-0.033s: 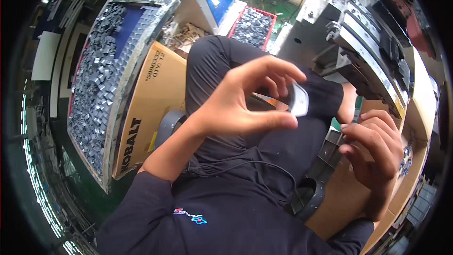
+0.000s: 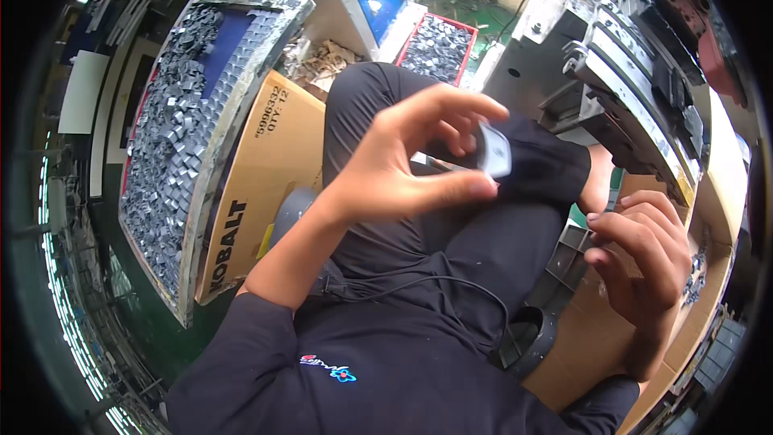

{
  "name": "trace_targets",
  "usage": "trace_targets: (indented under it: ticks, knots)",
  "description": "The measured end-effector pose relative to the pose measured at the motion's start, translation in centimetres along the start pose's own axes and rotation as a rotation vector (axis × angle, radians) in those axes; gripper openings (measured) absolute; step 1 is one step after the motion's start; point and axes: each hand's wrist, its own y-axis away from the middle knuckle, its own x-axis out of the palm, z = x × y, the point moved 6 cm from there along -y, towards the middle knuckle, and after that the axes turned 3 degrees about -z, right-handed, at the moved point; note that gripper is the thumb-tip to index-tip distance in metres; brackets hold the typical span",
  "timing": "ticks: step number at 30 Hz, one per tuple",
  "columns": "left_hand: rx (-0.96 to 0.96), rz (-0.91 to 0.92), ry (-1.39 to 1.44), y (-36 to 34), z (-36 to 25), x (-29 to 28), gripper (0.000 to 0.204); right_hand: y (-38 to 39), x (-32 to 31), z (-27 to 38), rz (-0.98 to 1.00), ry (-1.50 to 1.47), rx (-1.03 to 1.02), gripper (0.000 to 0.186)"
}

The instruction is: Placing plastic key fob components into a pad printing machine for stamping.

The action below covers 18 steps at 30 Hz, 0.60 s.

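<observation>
My left hand (image 2: 394,165) is raised over my lap. Its thumb and fingers hold a small grey piece (image 2: 495,151) with a flat, angular face and a small mark near its middle. The piece is slightly blurred, and its far side is hidden by the fingers. To the right, my right hand (image 2: 644,262) hovers over a cardboard box (image 2: 584,334). Its fingers are loosely bent with the thumb apart from the fingertips, and no held thing shows between them.
At left, a framed tray (image 2: 294,12) full of small grey pieces leans over a cardboard carton (image 2: 241,193). A red-rimmed bin (image 2: 473,40) of similar pieces stands ahead. Heavy metal machinery (image 2: 628,72) rises at the right. A dark cable (image 2: 439,277) crosses my lap.
My left hand has shifted slightly left, and the grey piece has turned a little in its fingers. My right hand has hardly moved. The whole view has drifted slightly.
</observation>
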Motion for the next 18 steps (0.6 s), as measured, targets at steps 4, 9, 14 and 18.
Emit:
trace_targets:
  ticks: [4, 9, 14, 18]
  knots:
    - [0.022, -0.380, -0.075, 2.0, 0.6, -7.6, 0.046, -0.2, 0.2, -0.2, -0.015, -0.005, -0.008, 0.034]
    - [0.013, -0.696, -0.218, 4.8, 0.5, -17.5, 0.048, -0.3, 0.2, -0.2, -0.010, -0.016, 0.015, 0.034]
    - [-0.029, -0.943, -0.360, 4.3, 1.6, -29.8, 0.051, -0.6, 0.3, -0.3, -0.006, -0.010, 0.022, 0.034]
    - [-0.195, -1.034, -0.581, 3.3, 2.2, -40.7, 0.055, -0.8, 0.1, -0.2, -0.004, -0.016, 0.019, 0.035]
